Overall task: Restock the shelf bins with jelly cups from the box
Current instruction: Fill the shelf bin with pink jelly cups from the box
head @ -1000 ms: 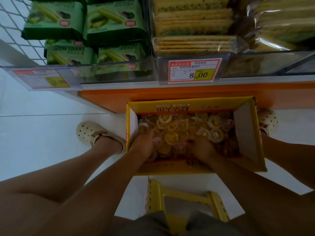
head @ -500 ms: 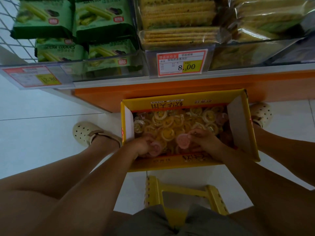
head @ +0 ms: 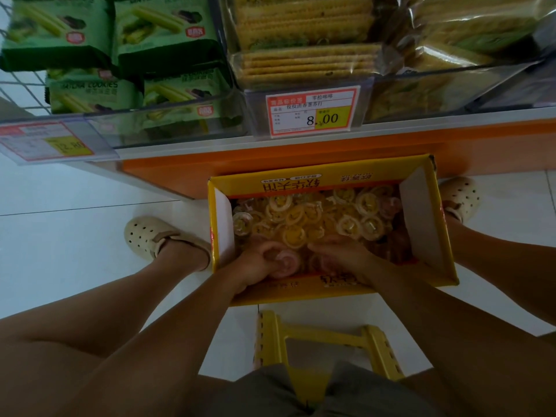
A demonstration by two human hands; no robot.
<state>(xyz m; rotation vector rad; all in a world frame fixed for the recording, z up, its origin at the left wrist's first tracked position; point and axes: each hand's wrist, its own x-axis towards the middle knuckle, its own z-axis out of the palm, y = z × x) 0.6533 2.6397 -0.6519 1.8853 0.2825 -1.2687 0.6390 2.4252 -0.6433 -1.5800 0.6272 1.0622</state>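
Cardboard box, yellow and open, on the floor against the orange shelf base, between two feet in pale clogs. Heaped with jelly cups, mostly yellow, some pink. Early stage, by the look of it: box close to full, no jelly-cup bin in view, only shelf bins of green cookie packs and crackers at the far side. Gathering under way; carrying and filling left to do. Left hand at near left of the box, grip curled tight round a pink cup. Right hand just beside, fingers bent onto the heap; cannot tell whether that grip holds anything.
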